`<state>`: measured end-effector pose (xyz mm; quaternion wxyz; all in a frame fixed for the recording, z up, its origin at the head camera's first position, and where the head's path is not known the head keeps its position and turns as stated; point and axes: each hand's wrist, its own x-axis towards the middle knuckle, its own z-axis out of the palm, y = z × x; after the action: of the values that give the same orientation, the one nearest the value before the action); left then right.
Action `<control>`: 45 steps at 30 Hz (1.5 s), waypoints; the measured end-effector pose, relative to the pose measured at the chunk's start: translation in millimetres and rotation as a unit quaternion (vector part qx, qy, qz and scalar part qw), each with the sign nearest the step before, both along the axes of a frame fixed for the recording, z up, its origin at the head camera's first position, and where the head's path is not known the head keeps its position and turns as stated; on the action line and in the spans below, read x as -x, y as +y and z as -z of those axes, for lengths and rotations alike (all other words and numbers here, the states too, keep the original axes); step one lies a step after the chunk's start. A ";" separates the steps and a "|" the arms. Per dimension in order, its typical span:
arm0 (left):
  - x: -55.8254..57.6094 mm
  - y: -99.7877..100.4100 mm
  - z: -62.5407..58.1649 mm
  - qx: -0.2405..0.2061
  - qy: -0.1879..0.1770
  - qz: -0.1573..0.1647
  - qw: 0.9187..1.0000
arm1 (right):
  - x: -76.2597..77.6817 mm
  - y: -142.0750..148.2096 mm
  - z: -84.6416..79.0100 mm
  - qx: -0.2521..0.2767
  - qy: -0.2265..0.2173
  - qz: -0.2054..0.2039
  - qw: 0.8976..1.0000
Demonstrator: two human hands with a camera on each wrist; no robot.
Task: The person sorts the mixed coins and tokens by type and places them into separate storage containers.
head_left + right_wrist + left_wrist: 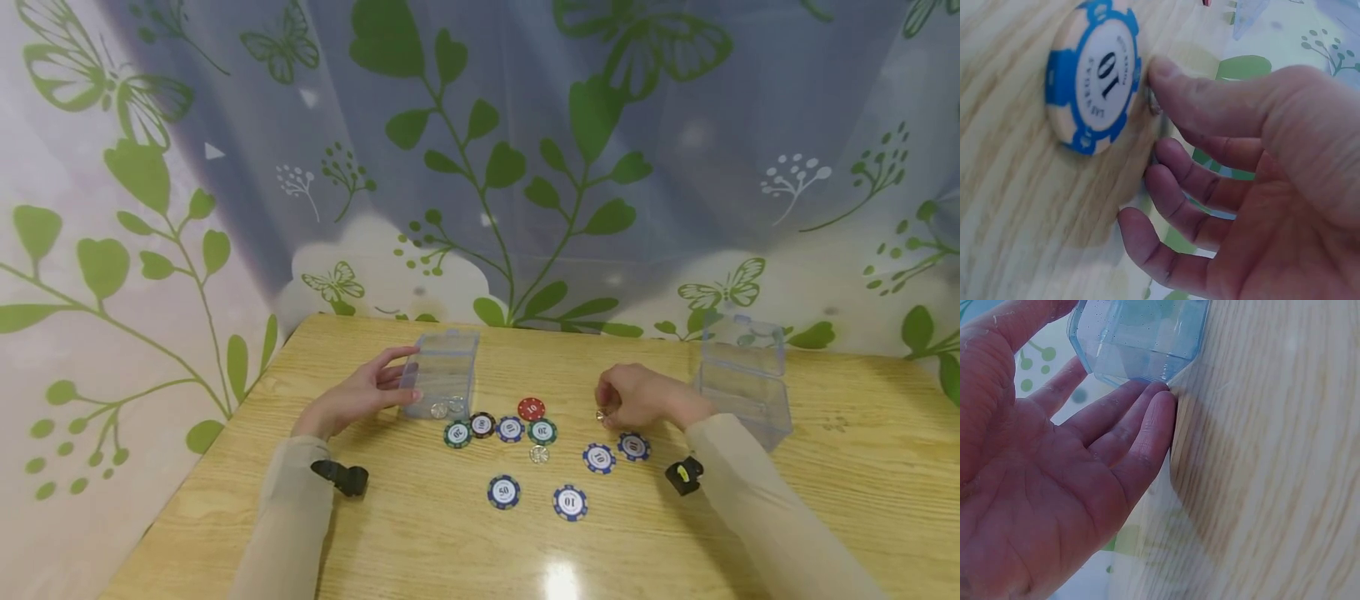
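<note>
On the left of the head view, my left hand [358,402] holds the near-left end of a clear plastic box [442,375] with its lid raised. In the left wrist view the fingertips touch the bottom of the box [1141,347]. A couple of shiny coins [439,410] show in it. My right hand [637,395] pinches another shiny coin [600,414] at the tabletop, mostly hidden by the thumb in the right wrist view. Beside that thumb lies a blue-and-white poker chip [1102,78] marked 10.
A second clear box [746,400], lid up, stands right of my right forearm. Several poker chips lie between the hands, among them a red chip [532,408], a green chip [458,433] and a black chip [483,425]. One loose coin [539,454] lies among them. A patterned curtain [495,250] hangs behind.
</note>
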<state>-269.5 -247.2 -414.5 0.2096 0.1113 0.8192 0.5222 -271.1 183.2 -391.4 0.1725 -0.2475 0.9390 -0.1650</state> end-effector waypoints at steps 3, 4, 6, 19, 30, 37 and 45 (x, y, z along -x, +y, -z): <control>-0.3 -0.9 -0.4 0.000 0.000 0.000 1.000 | -0.1 -2.2 -0.6 -0.004 0.004 0.003 1.000; -0.3 -1.2 -0.4 0.000 0.000 0.000 1.000 | 0.0 -3.5 -0.9 -0.007 0.005 0.004 1.000; -0.5 -1.5 -0.8 0.000 0.000 -0.002 1.000 | 0.2 -6.3 -2.3 -0.015 0.005 0.006 1.000; -1.6 0.3 -1.2 -0.005 0.001 0.000 1.000 | 5.1 -3.6 -8.8 -0.044 -0.033 0.006 0.998; -2.4 0.6 -2.9 -0.004 0.000 -0.003 1.000 | 4.9 -5.3 -8.7 -0.059 -0.044 0.001 0.997; -2.7 0.9 -3.0 -0.007 -0.002 -0.002 1.000 | 4.5 -3.6 -6.6 -0.048 -0.043 -0.005 0.998; -2.7 1.4 -3.4 -0.011 -0.003 -0.003 1.000 | 3.5 -2.2 0.3 0.004 -0.017 -0.010 1.000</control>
<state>-266.7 -245.8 -411.1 0.2094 0.1089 0.8131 0.5321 -274.6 181.0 -391.7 0.1894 -0.2546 0.9328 -0.1709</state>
